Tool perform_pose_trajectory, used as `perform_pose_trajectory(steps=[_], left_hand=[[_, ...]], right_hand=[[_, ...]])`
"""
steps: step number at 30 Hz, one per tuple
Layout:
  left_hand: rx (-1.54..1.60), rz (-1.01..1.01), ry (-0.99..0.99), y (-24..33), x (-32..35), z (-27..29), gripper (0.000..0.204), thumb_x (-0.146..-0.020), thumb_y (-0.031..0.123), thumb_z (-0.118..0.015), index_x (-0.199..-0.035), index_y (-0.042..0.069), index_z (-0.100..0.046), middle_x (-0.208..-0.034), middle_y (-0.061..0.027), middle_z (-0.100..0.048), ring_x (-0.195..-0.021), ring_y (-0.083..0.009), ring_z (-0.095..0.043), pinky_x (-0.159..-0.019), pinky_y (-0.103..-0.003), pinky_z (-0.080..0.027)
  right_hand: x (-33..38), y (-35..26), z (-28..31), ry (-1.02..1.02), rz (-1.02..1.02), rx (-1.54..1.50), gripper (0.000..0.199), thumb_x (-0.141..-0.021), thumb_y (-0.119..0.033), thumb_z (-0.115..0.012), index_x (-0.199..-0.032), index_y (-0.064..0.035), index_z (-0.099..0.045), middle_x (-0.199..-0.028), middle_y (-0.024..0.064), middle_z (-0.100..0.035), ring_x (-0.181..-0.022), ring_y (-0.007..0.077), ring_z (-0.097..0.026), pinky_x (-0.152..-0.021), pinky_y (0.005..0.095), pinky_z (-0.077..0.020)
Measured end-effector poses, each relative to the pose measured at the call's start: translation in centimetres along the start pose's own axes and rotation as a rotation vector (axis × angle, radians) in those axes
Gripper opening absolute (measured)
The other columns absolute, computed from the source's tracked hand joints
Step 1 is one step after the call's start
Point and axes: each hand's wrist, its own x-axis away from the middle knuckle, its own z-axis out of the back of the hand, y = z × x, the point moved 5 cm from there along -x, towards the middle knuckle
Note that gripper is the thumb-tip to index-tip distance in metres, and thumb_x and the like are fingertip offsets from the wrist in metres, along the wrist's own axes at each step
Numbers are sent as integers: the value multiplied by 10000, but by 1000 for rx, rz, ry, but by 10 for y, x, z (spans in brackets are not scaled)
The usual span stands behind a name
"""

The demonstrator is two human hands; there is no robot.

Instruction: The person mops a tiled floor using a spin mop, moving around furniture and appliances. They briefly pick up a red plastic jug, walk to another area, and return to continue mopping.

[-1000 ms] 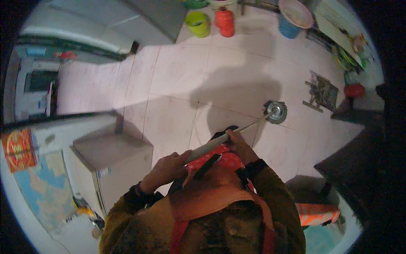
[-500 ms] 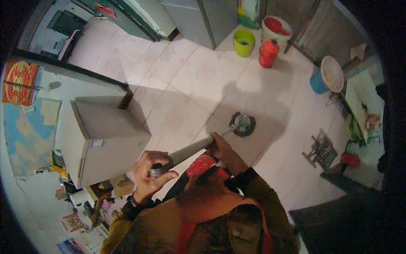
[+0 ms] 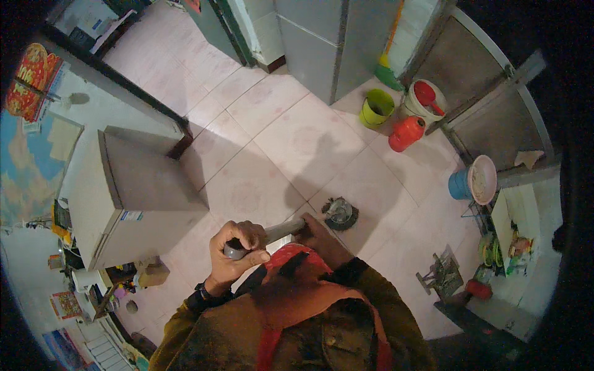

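My left hand is wrapped round the top end of a grey pole, whose hollow end shows between thumb and fingers. Lower down the same shaft, my right hand grips it in front of my chest. This is a round-headed mop. Its head, a pale disc with a dark fringe, rests on the tiled floor beyond my right hand. My own shadow falls across the tiles around it.
A white refrigerator stands at the left. At the far right are a yellow-green bucket, a red thermos and a white bucket with a red dipper. Further right sit basins and a low rack.
The mop head has come closer to me and a little left, and the pole looks more upright. My view has shifted, so the room appears turned. Both hands keep their hold.
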Motion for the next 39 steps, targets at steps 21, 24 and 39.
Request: perform_pose_trajectory(steps=[21, 24, 39], left_hand=[[-689, 685, 343, -73, -82, 28, 523, -826, -15, -614, -1327, 10, -470, -880, -96, -627, -650, -121, -601, -570, -252, -496], [-601, 973, 330, -102, -104, 17, 650, -782, 2, -664, -1383, 4, -418, -796, -35, -581, -578, -93, -505, -504, -235, -426], [-135, 1123, 650, -95, -86, 11, 676, -852, 53, -588, -1460, 103, -295, -992, -87, -600, -830, -150, -588, -672, -271, -497]], right_hand=[[-194, -145, -6, 103, -353, 181, 295, -790, -345, -696, -759, -90, -552, -656, 31, -552, -541, 155, -571, -491, 302, -506], [-200, -164, 19, 268, -390, 112, 230, -789, -257, -671, -794, -55, -561, -686, 53, -572, -548, 196, -591, -523, 367, -549], [-214, -176, -15, -45, -679, 317, 221, -800, -194, -629, -739, 12, -576, -661, 85, -558, -509, 214, -559, -461, 384, -506]])
